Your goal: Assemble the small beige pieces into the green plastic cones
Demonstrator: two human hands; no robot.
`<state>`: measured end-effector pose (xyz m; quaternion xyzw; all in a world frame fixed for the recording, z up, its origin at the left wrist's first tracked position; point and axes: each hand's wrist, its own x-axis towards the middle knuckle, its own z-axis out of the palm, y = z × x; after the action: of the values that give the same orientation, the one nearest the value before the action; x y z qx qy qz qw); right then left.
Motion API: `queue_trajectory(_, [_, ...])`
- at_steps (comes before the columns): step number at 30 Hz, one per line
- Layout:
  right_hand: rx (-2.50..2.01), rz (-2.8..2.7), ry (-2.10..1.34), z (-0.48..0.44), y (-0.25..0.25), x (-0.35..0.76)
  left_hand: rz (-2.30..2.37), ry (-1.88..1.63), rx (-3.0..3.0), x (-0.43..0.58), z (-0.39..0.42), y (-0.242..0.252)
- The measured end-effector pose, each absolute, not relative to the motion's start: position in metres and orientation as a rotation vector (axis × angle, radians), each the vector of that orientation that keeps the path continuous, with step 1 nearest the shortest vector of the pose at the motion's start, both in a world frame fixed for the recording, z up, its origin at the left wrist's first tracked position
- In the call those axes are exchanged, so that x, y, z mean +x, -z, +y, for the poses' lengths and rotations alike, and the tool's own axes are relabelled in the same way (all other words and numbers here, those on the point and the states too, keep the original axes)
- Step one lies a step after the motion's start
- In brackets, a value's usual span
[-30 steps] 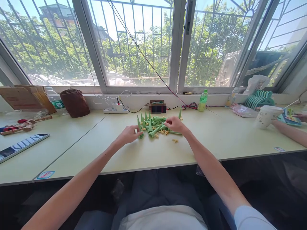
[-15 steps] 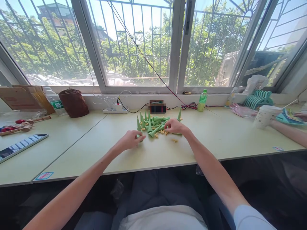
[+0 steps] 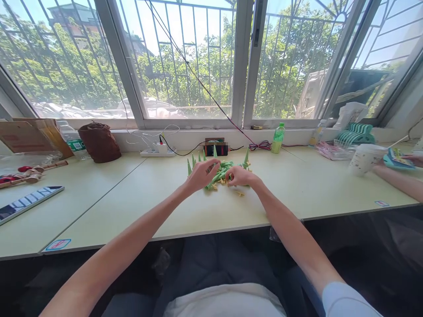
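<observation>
My left hand (image 3: 203,172) is raised over the left side of a pile of green plastic cones (image 3: 224,168), fingers pinched. A pointed green cone (image 3: 215,152) rises upright from its fingertips. My right hand (image 3: 240,175) is low at the pile's right front, thumb and fingers curled together beside small yellow pieces (image 3: 222,181); what it pinches is too small to make out. Several green cones (image 3: 199,157) stand upright in a row at the left, partly behind my left hand. Another upright cone (image 3: 246,157) stands past my right hand. One yellow piece (image 3: 239,193) lies apart in front.
Behind the pile a phone (image 3: 216,149) leans near the wall, with a power strip (image 3: 158,152) to its left. A green bottle (image 3: 278,138) stands at right; farther right are a white cup (image 3: 362,159) and another person's arm (image 3: 399,180). A tablet (image 3: 29,204) lies at left.
My left hand has moved up and right from the table at the left to above the pile, with a green cone now at its fingertips. My right hand has barely moved.
</observation>
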<state>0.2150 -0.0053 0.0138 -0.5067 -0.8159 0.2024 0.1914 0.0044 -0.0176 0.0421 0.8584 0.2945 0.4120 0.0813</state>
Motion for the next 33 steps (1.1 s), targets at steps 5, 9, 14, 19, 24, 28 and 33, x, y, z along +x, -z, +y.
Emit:
queue_trajectory(5, [-1.399,-2.306,-0.648,-0.006,-0.014,0.213,0.842,-1.271,2.611,0.007,-0.007,-0.009])
queue_trajectory(9, [-1.384,-2.29,-0.621,-0.005,-0.014,0.214,0.819,-1.26,2.639,0.002,-0.007,-0.001])
queue_trajectory(14, [-1.439,-2.351,-0.522,-0.005,-0.016,0.216,0.848,-1.29,2.507,0.004,-0.01,-0.003])
queue_trajectory(19, [-1.441,-2.376,-0.605,-0.006,-0.016,0.215,0.858,-1.209,2.375,0.008,-0.015,-0.001])
queue_trajectory(24, [-1.418,-2.404,-0.632,-0.006,-0.016,0.213,0.82,-1.24,2.215,0.01,-0.016,0.0])
queue_trajectory(28, [-1.399,-2.385,-0.625,-0.009,-0.016,0.211,0.771,-1.259,2.054,0.01,-0.014,0.001])
queue_trajectory(33, [-1.403,-2.373,-0.63,-0.01,-0.016,0.21,0.754,-1.232,1.925,0.011,-0.012,0.003])
